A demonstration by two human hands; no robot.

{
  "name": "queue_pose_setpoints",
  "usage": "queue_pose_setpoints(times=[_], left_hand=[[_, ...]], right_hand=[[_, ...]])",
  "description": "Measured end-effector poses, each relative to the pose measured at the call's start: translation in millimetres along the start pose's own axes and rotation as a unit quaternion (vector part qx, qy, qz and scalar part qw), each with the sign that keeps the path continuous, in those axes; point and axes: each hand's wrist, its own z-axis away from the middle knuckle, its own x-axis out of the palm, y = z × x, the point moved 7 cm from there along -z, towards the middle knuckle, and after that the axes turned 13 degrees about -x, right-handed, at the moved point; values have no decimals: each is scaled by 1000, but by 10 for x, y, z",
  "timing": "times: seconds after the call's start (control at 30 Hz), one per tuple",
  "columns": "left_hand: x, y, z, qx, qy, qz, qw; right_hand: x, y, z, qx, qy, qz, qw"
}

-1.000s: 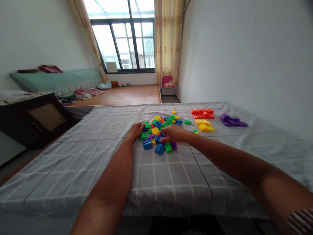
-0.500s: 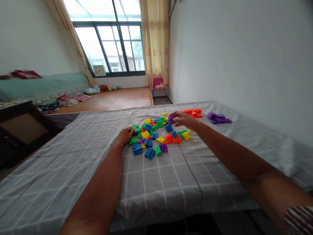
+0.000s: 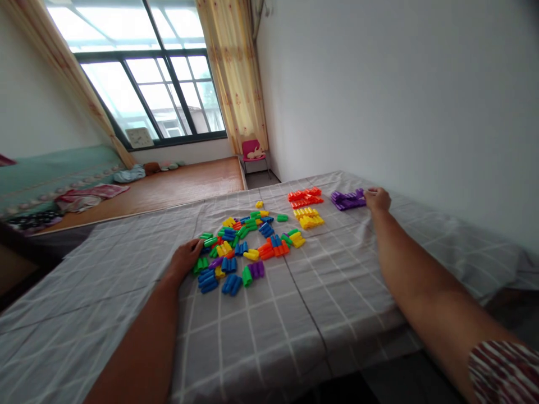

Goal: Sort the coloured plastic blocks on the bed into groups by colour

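Observation:
My right hand [image 3: 378, 199] is at the right end of a purple pile of plastic building blocks [image 3: 348, 200], its fingertips pinched on a purple block there. Farther left, my left hand [image 3: 186, 257] rests at the left edge of a loose heap of mixed-colour blocks. Its fingers are curled against the heap, beside a green block [image 3: 210, 242], and whatever they hold is hidden. Blue blocks [image 3: 232, 284] and a purple block [image 3: 256, 270] lie at the heap's near side. Orange blocks [image 3: 273, 248] lie toward its right.
An orange-red pile [image 3: 305, 197] and a yellow pile [image 3: 309, 217] of blocks lie between the heap and the purple pile. A grey checked cloth [image 3: 269, 331] covers the table. A white wall [image 3: 379, 95] runs along the right. Beyond the table stands a pink chair [image 3: 251, 149].
My right hand has carried a purple block from the mixed heap rightward to the purple pile. My left hand stays by the heap. The view has turned right.

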Motion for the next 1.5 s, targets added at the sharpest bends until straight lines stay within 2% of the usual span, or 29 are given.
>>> queue_pose_setpoints(times=[0.1, 0.17, 0.43, 0.57, 0.67, 0.73, 0.8, 0.87, 0.93, 1.0, 1.07, 1.1, 1.13, 1.17, 1.27, 1.4, 1.43, 1.5], left_hand=[[-16, 13, 8, -5, -1, -4, 1000], [-24, 24, 16, -3, -1, -7, 1000], [-19, 30, 18, 2, -6, -9, 1000], [-2, 10, -3, 6, -1, -11, 1000], [13, 14, 12, 10, 4, -5, 1000], [28, 33, 37, 12, 2, -2, 1000], [36, 51, 59, 10, 4, -4, 1000], [44, 75, 73, 16, 3, 1, 1000], [47, 86, 77, 23, 7, 9, 1000], [53, 82, 76, 27, 13, 15, 999], [64, 71, 72, 29, 16, 22, 999], [69, 67, 71, 30, 17, 29, 999], [72, 65, 71, 32, 17, 36, 999], [72, 67, 74, 36, 17, 43, 998], [63, 88, 90, 48, 17, 54, 997], [51, 108, 106, 51, 13, 54, 997], [49, 111, 107, 51, 12, 54, 997], [43, 113, 104, 50, 14, 55, 997]], right_hand=[[47, 187, 57, 114, -7, 24, 993], [82, 177, 71, 128, -21, 27, 991], [138, 39, 168, 100, -53, 40, 993], [63, -15, 179, 98, -13, 60, 993], [-45, -245, 145, 35, 51, 68, 996], [-82, -549, 122, -40, 87, 58, 994], [-45, -982, 132, -123, 91, 29, 988], [69, -1551, 219, -215, 52, -17, 975], [225, -2226, 437, -314, -25, -72, 946], [383, -2944, 804, -414, -131, -132, 891], [480, -3624, 1274, -511, -224, -180, 810], [507, -3923, 1517, -556, -259, -194, 765], [535, -4174, 1723, -584, -282, -195, 736], [567, -4385, 1891, -599, -297, -191, 719], [732, -4805, 2237, -622, -331, -142, 695], [990, -4956, 2399, -628, -393, -62, 669], [1010, -4954, 2373, -620, -396, -62, 674], [987, -4913, 2238, -587, -383, -88, 708]])
